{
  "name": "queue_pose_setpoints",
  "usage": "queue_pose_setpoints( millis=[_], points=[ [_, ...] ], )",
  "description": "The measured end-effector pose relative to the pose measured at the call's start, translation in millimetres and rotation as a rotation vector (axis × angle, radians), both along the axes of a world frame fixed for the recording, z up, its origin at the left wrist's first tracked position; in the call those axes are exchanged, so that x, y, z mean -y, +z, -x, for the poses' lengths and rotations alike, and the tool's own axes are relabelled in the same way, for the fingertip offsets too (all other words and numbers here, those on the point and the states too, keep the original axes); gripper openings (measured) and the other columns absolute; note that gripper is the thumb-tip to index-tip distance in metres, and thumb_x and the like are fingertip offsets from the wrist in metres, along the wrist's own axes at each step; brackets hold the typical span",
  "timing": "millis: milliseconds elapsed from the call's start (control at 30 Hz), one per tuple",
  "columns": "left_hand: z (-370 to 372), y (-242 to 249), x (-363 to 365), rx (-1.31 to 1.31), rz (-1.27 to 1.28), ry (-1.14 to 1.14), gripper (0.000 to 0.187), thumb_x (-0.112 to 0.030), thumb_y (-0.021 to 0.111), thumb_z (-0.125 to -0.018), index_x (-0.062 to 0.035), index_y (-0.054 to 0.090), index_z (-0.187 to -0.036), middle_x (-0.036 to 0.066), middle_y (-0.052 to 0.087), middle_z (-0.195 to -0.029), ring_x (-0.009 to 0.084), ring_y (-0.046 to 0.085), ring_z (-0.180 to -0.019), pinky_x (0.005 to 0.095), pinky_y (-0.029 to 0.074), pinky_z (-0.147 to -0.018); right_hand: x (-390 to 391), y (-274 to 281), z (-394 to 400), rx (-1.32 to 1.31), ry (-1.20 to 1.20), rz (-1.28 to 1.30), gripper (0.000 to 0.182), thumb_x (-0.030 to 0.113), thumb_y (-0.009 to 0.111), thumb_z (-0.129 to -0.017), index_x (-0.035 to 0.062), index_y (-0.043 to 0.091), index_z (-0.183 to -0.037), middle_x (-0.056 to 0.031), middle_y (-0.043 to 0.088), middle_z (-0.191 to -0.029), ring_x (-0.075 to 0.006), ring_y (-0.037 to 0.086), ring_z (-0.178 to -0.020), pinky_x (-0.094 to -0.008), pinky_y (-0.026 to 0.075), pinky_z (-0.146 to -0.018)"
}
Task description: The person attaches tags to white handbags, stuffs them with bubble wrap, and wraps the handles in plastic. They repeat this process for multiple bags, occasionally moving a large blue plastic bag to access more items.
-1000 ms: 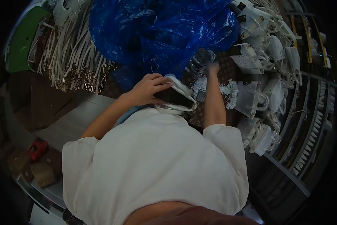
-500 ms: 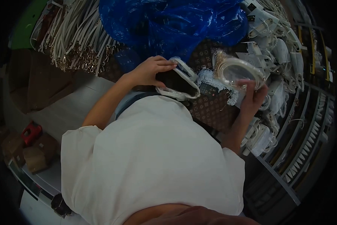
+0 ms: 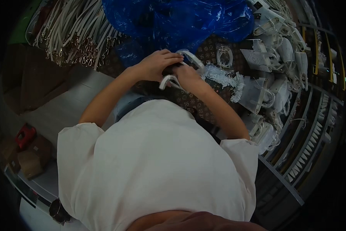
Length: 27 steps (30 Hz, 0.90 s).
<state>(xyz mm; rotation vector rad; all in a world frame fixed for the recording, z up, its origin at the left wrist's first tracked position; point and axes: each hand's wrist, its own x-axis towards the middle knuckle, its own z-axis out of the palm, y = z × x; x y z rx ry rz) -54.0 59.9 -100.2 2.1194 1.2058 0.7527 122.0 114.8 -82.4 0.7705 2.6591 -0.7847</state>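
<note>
A white-edged bag (image 3: 195,61) is at the table's near edge, close to my body, with much of it hidden by my hands. My left hand (image 3: 156,64) grips its left side, fingers over the far edge. My right hand (image 3: 186,78) reaches over the bag with the fingertips pointing down into it; those fingers are hidden, so what they hold cannot be seen. A curled white strip (image 3: 170,82) sticks out below both hands. To the right lie shredded white paper filler (image 3: 221,77) and a coiled strap in clear plastic (image 3: 224,57).
Blue plastic sheeting (image 3: 180,23) covers the back of the patterned table (image 3: 198,101). Many white straps with metal clasps (image 3: 78,42) hang at the left. White bags (image 3: 257,57) pile up on the right beside a metal rack (image 3: 307,142). Cardboard boxes (image 3: 34,156) stand lower left.
My right hand has moved left from beside the paper filler to the bag. The coiled strap it held is no longer visible in it. My left hand stays at the bag.
</note>
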Motion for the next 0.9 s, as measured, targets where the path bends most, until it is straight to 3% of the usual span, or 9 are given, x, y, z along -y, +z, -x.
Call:
queue_pose_setpoints(
  millis=[67,300,367,600,667,767,800,867,900],
  points=[
    [-0.6,2.2,-1.4,-0.012,0.005,0.005,0.093,-0.031,0.083,-0.048,-0.0060,0.043,-0.127,0.011,0.046,-0.127,0.0288,0.044,-0.111,0.0382,0.036,-0.096,2.5,-20.8,15.8,0.286,0.192,-0.170,0.033,0.016,0.055,-0.078,0.0055,0.055,-0.109,-0.0146,0.061,-0.098,-0.0298,0.060,-0.087,-0.0362,0.049,-0.073],
    [-1.9,7.6,-2.6,-0.118,0.006,-0.033,0.087,-0.031,0.082,-0.050,-0.0064,0.045,-0.125,0.010,0.047,-0.125,0.0273,0.045,-0.110,0.0375,0.037,-0.095,1.0,-4.2,9.1,0.234,0.564,-0.412,0.036,0.017,0.052,-0.082,0.0037,0.052,-0.116,-0.0175,0.051,-0.118,-0.0288,0.050,-0.108,-0.0337,0.040,-0.091],
    [-0.3,7.8,-0.3,-0.089,0.013,-0.007,0.085,-0.031,0.081,-0.051,-0.0066,0.045,-0.125,0.010,0.047,-0.125,0.0268,0.045,-0.110,0.0369,0.037,-0.094,1.2,19.4,-8.1,-0.032,0.305,-0.117,0.036,0.013,0.052,-0.083,0.0016,0.051,-0.116,-0.0195,0.049,-0.119,-0.0313,0.049,-0.109,-0.0373,0.040,-0.091],
    [-1.3,8.4,-0.4,-0.084,0.018,-0.023,0.082,-0.034,0.079,-0.056,-0.0072,0.045,-0.125,0.009,0.047,-0.125,0.0255,0.045,-0.109,0.0356,0.036,-0.092,-3.2,36.4,-11.3,0.110,-0.010,0.308,0.037,0.010,0.047,-0.084,-0.0009,0.044,-0.119,-0.0205,0.048,-0.118,-0.0330,0.043,-0.114,-0.0380,0.038,-0.093],
    [-2.7,5.3,0.0,-0.081,-0.013,-0.009,0.082,-0.033,0.079,-0.056,-0.0073,0.045,-0.126,0.009,0.047,-0.125,0.0253,0.045,-0.109,0.0358,0.036,-0.092,-3.9,-14.6,-7.3,0.335,1.041,-0.808,0.036,0.012,0.041,-0.086,-0.0001,0.044,-0.120,-0.0196,0.048,-0.118,-0.0307,0.047,-0.109,-0.0388,0.037,-0.094],
    [-3.4,8.7,-1.0,-0.093,-0.005,-0.021,0.083,-0.033,0.079,-0.055,-0.0072,0.045,-0.126,0.009,0.047,-0.125,0.0255,0.046,-0.107,0.0360,0.037,-0.090,-6.1,-28.9,-9.7,0.189,0.992,-1.085,0.035,0.015,0.038,-0.087,0.0019,0.048,-0.118,-0.0183,0.049,-0.117,-0.0288,0.047,-0.109,-0.0385,0.035,-0.094],
    [-1.7,12.8,-1.4,-0.108,0.034,-0.037,0.083,-0.032,0.079,-0.054,-0.0070,0.045,-0.125,0.009,0.046,-0.125,0.0258,0.046,-0.106,0.0360,0.038,-0.088,-6.2,-31.8,-8.0,0.234,0.868,-0.500,0.035,0.015,0.038,-0.087,0.0011,0.048,-0.118,-0.0189,0.048,-0.120,-0.0297,0.045,-0.113,-0.0388,0.035,-0.094],
    [0.2,8.5,-1.2,-0.065,-0.005,-0.051,0.083,-0.032,0.079,-0.053,-0.0062,0.046,-0.124,0.008,0.046,-0.126,0.0264,0.046,-0.105,0.0364,0.038,-0.086,-12.8,-1.1,-2.4,0.470,0.054,0.372,0.037,0.016,0.037,-0.088,0.0021,0.046,-0.121,-0.0176,0.045,-0.125,-0.0289,0.041,-0.117,-0.0395,0.032,-0.097],
    [0.6,8.8,-2.4,-0.057,-0.010,-0.043,0.083,-0.033,0.079,-0.052,-0.0060,0.046,-0.124,0.007,0.045,-0.126,0.0267,0.046,-0.105,0.0367,0.038,-0.086,-15.4,-12.2,-9.1,0.441,-0.024,0.430,0.038,0.022,0.039,-0.089,0.0049,0.046,-0.123,-0.0167,0.043,-0.128,-0.0295,0.039,-0.119,-0.0414,0.031,-0.097]
  ],
)
